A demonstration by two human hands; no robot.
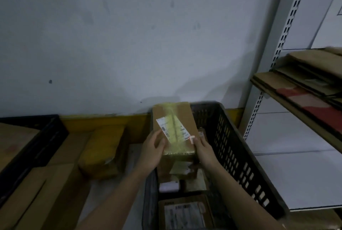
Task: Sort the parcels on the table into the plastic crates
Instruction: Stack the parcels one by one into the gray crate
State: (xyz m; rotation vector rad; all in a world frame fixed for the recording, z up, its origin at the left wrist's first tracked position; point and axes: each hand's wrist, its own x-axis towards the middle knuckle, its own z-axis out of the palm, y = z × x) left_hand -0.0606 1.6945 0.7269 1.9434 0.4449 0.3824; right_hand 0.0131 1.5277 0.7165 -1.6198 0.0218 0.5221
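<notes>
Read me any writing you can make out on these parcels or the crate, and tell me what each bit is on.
Nothing can be read here.
White label on the held parcel: print and a barcode, too blurred to read.
Label on the near parcel in the black crate: blurred dark marks, illegible.
Crate, wall and shelf cardboard: no text visible.

I see both bare forearms reaching forward. My left hand (152, 151) grips the box's (174, 128) near left corner, fingers curled on top; my right hand (202, 149) clasps its right edge.
</notes>
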